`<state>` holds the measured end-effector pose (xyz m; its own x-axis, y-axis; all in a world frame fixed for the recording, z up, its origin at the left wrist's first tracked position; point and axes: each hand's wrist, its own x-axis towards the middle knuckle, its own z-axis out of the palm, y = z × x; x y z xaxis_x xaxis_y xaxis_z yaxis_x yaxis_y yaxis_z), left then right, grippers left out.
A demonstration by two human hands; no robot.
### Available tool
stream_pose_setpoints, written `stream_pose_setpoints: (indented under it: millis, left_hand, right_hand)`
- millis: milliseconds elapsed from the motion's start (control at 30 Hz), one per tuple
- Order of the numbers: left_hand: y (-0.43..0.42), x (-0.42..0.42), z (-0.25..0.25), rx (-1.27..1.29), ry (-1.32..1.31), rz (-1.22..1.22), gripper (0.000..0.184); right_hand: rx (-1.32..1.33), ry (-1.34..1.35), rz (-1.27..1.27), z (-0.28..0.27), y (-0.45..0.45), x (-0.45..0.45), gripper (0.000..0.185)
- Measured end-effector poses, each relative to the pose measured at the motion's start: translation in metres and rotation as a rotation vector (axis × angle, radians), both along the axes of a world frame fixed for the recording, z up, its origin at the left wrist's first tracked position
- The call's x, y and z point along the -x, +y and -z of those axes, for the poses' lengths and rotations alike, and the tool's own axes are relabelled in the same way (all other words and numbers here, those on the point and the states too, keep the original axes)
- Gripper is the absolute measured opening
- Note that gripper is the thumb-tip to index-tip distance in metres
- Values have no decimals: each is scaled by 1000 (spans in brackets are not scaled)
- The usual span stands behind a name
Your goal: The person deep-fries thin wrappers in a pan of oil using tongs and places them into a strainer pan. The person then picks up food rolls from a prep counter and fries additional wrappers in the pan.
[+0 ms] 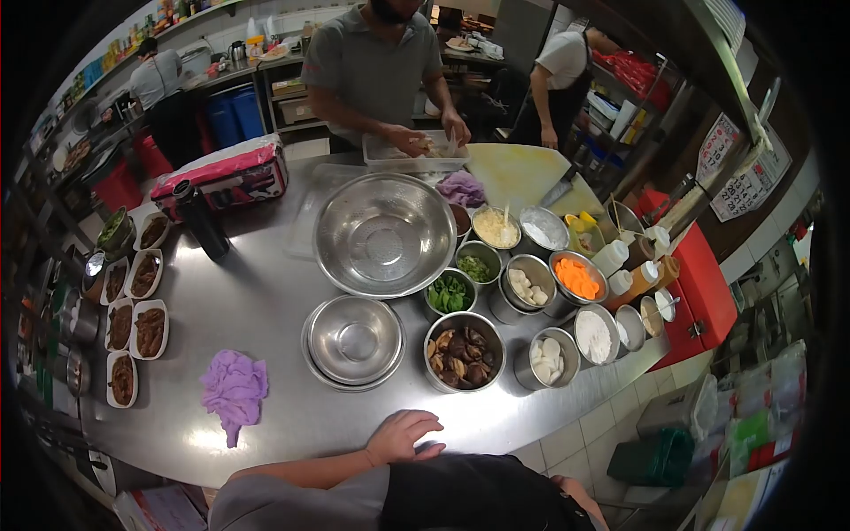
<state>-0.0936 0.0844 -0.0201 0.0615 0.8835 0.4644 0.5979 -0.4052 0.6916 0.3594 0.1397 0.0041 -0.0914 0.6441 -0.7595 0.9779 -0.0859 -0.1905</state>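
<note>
My left hand point(407, 436) rests at the near edge of the steel table with its fingers loosely spread and nothing in them. Just beyond it are nested steel bowls point(357, 341) and a steel pot of brown mushrooms point(464, 357). To its left lies a crumpled purple cloth point(235, 389). Only a sliver of my right hand or forearm point(577, 496) shows beside the black apron, and its fingers are hidden. A large steel bowl point(385, 234) stands farther back, with nothing in it.
Steel pots hold sliced carrots point(577, 277), green leaves point(449, 292) and white powder point(597, 336). White dishes of brown food point(150, 329) line the left. A black bottle point(200, 221) stands near a pink bag point(221, 173). Across, a co-worker's hands point(409, 139) are over a plastic container point(403, 160).
</note>
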Motion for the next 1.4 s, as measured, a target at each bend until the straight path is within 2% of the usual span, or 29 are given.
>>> stream_pose_setpoints:
  millis: [67, 167, 333, 467, 667, 767, 1067, 1267, 1400]
  left_hand:
    - [0, 1, 0, -2, -3, 5, 33]
    - [1, 2, -1, 4, -1, 13, 33]
    - [1, 2, -2, -10, 1, 14, 33]
    - [2, 2, -2, -10, -4, 22, 33]
    - [2, 2, -6, -27, 10, 15, 32]
    - [2, 2, -5, -29, 9, 12, 32]
    - [2, 2, -3, -6, 12, 9, 32]
    - [1, 1, -5, 3, 13, 0, 33]
    - [1, 1, -3, 5, 18, 0, 33]
  right_hand:
    - [2, 8, 24, -4, -1, 1, 42]
    - [5, 3, -77, 0, 1, -4, 42]
    - [14, -59, -44, 9, 2, -6, 42]
    - [26, -73, 19, -13, 0, 12, 41]
    - [40, -25, -102, -7, 2, 6, 39]
    - [55, 16, 43, -19, 0, 17, 40]
    - [76, -130, 76, -24, 5, 33, 43]
    - [99, -71, 15, -24, 6, 29, 42]
    - [88, -63, 71, -19, 6, 24, 46]
